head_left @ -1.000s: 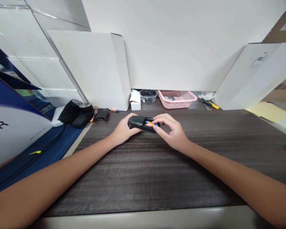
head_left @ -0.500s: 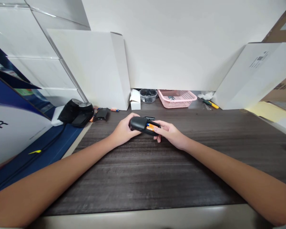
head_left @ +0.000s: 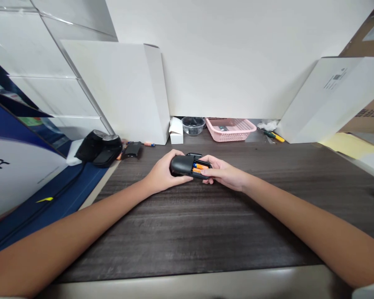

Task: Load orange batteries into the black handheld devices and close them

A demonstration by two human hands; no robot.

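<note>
A black rounded handheld device point(head_left: 181, 165) is held just above the table, its battery compartment facing up. Two orange batteries with blue ends point(head_left: 200, 166) lie side by side in the compartment. My left hand point(head_left: 162, 172) is closed around the device's left end, thumb along the near side. At the right end, my right hand point(head_left: 225, 172) grips the device, with the thumb pressed on the batteries and fingers curled underneath. Small loops of black plastic stick out at the device's far edge. A curved black cover point(head_left: 132, 149) rests on the table at the back left.
Along the back stand a small white box point(head_left: 176, 133), a clear round tub point(head_left: 193, 128) and a pink basket point(head_left: 232, 135). A yellow-green tool point(head_left: 276, 136) lies right of them. Another orange battery point(head_left: 149, 144) lies near the cover; a black device with a cable point(head_left: 104, 149) sits left.
My hands have tilted the device slightly, and its battery side shows more fully. The right thumb has shifted a little lower on the batteries; my left thumb reaches further along the near side.
</note>
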